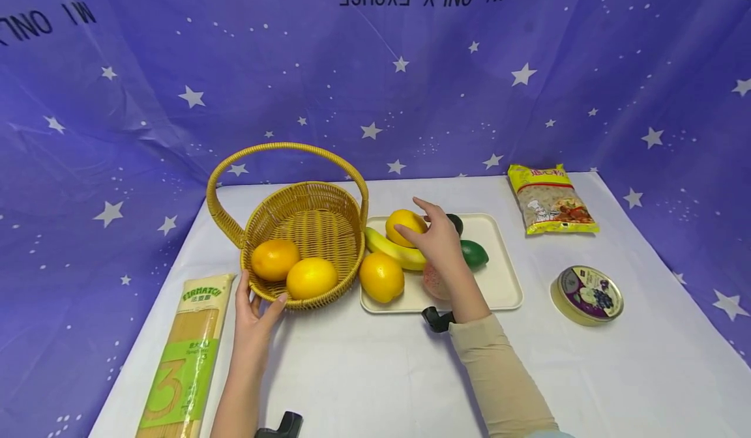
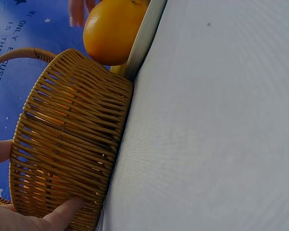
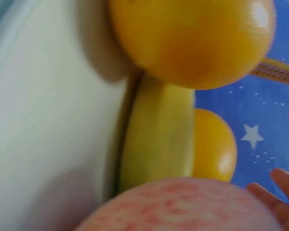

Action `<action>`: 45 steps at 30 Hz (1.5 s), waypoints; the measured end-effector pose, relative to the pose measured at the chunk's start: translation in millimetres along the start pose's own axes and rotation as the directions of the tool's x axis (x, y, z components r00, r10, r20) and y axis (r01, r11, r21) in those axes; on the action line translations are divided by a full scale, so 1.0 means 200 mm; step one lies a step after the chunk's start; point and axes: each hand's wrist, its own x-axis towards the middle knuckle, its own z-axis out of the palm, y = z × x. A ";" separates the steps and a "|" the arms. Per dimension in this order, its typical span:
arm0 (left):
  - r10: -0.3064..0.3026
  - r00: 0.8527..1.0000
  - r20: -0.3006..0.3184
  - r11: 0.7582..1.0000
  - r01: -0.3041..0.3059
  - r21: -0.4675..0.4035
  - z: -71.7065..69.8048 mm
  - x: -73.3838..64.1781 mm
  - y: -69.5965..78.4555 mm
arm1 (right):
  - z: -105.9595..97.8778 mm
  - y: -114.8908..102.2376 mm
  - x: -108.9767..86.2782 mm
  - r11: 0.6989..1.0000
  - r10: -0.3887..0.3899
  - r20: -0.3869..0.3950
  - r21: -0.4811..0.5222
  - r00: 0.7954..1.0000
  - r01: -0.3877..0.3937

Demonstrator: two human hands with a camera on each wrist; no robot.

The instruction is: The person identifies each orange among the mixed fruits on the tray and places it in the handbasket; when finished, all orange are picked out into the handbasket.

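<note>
My left hand (image 1: 253, 321) holds the wicker basket (image 1: 328, 229) at its near left side, the thumb at the front and fingers on the left wall. Inside the basket sit two yellow-orange fruits (image 1: 312, 278). Over the cream tray (image 1: 501, 288) my right hand (image 1: 441, 237) has its thumb and fingers spread about an orange (image 1: 405, 226) at the back. A gap shows between the fingers and that orange (image 3: 214, 144) in the right wrist view. Next to it lie a banana (image 1: 405, 255), a nearer orange (image 1: 381, 277), a green fruit (image 1: 474, 254) and a partly hidden reddish fruit (image 1: 433, 281).
A spaghetti packet (image 1: 182, 360) lies left of the basket. On the right are a yellow food bag (image 1: 551, 200) and a round tin (image 1: 587, 294). The basket's tall handle (image 1: 287, 146) arches above it. A dark fruit (image 1: 455, 223) is partly hidden behind the right hand.
</note>
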 end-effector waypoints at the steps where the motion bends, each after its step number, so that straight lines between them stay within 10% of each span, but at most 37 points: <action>1: 0.003 1.000 0.000 1.000 -0.003 0.003 0.00 0.00 0.00 | 0.01 0.01 0.01 1.000 0.006 0.003 -0.021 1.000 -0.006; 19: 0.014 1.000 -0.006 1.000 -0.014 0.004 0.00 0.00 0.00 | 0.08 0.06 0.10 0.957 0.042 0.129 -0.291 0.991 -0.002; 45: 0.019 1.000 -0.003 1.000 -0.019 -0.001 0.00 -0.01 0.00 | -0.03 -0.03 0.02 0.982 -0.013 0.007 -0.188 1.000 0.014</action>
